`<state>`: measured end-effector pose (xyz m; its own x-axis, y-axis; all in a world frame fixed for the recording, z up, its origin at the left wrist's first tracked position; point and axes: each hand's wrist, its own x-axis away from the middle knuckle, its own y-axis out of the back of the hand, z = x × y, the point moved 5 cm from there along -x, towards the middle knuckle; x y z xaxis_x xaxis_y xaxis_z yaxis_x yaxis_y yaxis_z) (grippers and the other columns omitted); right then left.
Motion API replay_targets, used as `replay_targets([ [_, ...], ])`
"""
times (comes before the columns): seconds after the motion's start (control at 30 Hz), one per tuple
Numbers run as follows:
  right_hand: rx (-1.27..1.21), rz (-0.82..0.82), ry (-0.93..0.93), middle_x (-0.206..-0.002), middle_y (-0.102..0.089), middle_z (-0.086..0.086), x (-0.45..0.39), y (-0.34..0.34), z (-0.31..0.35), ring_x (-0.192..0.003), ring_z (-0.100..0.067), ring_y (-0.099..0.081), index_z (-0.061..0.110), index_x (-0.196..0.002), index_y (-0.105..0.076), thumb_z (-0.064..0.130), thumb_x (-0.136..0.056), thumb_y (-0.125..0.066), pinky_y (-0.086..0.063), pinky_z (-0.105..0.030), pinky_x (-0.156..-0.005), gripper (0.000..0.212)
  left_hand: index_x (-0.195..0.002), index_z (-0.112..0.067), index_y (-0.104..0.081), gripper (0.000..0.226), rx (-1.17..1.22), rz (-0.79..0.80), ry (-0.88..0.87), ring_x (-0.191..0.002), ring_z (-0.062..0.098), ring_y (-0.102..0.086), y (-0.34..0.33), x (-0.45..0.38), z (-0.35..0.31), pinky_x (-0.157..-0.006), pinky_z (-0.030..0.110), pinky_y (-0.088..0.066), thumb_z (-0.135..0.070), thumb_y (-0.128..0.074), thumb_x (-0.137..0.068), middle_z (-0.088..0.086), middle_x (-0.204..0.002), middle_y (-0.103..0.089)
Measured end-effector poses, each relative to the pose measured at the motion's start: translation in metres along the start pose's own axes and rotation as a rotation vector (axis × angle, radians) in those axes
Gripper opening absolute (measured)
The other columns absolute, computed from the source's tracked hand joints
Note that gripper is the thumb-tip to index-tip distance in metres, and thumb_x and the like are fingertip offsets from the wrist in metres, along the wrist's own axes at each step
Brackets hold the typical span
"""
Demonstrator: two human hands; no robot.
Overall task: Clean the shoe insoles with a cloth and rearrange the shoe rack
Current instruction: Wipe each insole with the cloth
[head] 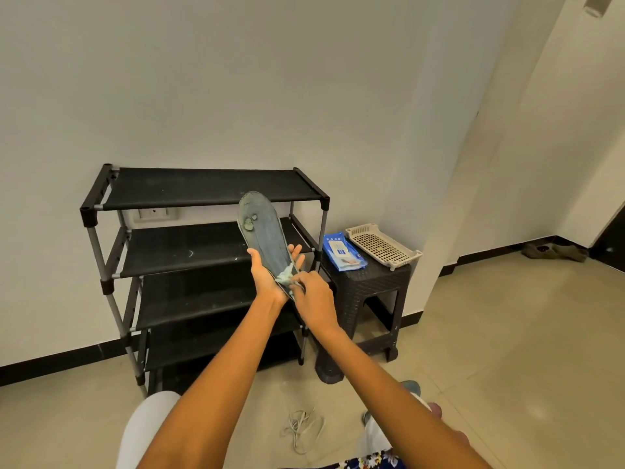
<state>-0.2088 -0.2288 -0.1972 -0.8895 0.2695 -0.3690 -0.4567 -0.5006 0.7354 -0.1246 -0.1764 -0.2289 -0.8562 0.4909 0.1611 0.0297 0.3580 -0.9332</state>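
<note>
The shoe rack (pixel 203 252) is being left bare beyond both grips. The insole (pixel 262 231) is being supported at its heel end by the left hand (pixel 267 279), fingers curled under it; its long axis is running up and away from that grip. The cloth (pixel 285 277) is being pinched by the right hand (pixel 313 296) and pressed against the heel, directly beside the left grip.

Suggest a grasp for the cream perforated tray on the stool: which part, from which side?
Probably the tray by its near short rim, coming from above and the front. It lies flat on the dark stool, that end slightly overhanging the stool's edge, so fingers could get under the lip. Its left long side sits close to the blue wipes pack, leaving little room there.
</note>
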Motion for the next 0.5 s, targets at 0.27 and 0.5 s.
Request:
replay_targets([
  [0.27,-0.125,-0.162,-0.194,-0.102,-0.056,-0.005,0.001,0.005,-0.011,-0.082,-0.01,-0.051,0.007,-0.099,-0.06,0.011,-0.093,-0.053,-0.035,-0.016,-0.064,0.01,-0.122,-0.008,-0.054,0.082,-0.059,0.002,-0.056,-0.113,0.03,-0.056,-0.011,0.0,0.004,-0.09,0.042,-0.047,-0.076,-0.03,-0.084,0.015,-0.127,-0.058],
  [0.5,-0.395,-0.12,-0.051,-0.091,-0.056,0.002,0.0,0.006,0.004,-0.078,-0.002,-0.053,0.01,-0.096,-0.063,0.009,-0.09,-0.058,-0.042,-0.007,-0.07,0.008,-0.128,-0.008,-0.052,0.084,0.015,0.02,-0.023,-0.126,0.03,-0.05,-0.001,-0.005,0.0,-0.105,0.044,-0.04,-0.076,-0.04,-0.08,0.014,-0.134,-0.054],
])
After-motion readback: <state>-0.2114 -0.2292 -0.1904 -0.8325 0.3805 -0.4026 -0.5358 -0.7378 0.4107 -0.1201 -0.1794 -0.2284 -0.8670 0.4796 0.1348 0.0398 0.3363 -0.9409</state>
